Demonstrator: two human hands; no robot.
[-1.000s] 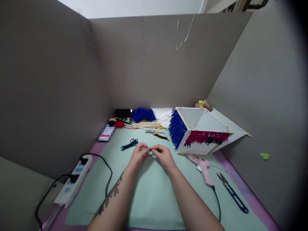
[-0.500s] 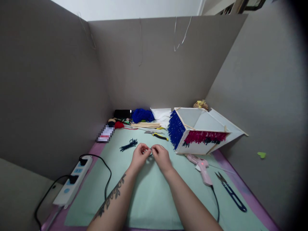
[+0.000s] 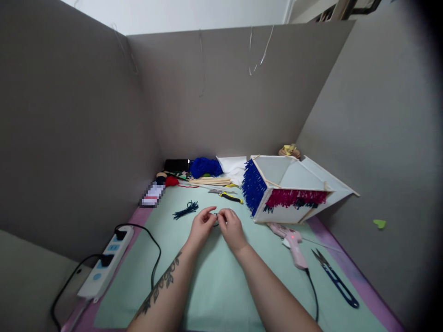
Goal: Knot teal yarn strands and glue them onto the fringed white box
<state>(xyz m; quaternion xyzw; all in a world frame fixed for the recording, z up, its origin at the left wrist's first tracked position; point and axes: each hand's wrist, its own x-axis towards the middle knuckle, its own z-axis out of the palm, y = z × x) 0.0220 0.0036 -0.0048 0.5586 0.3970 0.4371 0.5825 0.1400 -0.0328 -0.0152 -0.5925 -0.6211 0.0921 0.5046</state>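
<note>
My left hand (image 3: 203,224) and my right hand (image 3: 230,224) meet over the middle of the mat. Both pinch a short dark yarn strand (image 3: 216,217), whose loop hangs just below the fingertips. Most of the strand is hidden by the fingers. Left of my hands lies a small bundle of dark blue yarn (image 3: 186,210). To the right a white board frame (image 3: 289,212) rests on its side, with blue yarn fringe (image 3: 254,190) on one face and magenta fringe (image 3: 294,197) on another.
A pink glue gun (image 3: 294,244) with a glowing red light and black thread snips (image 3: 335,279) lie at right. Yellow-black pliers (image 3: 230,197), wooden sticks (image 3: 211,181) and blue yarn (image 3: 206,168) sit at the back. A power strip (image 3: 107,263) with cables is at left.
The fingers of my left hand have straightened a little while its pinch stays on the strand. My right hand keeps nearly the same place. The whole view has shifted slightly.
</note>
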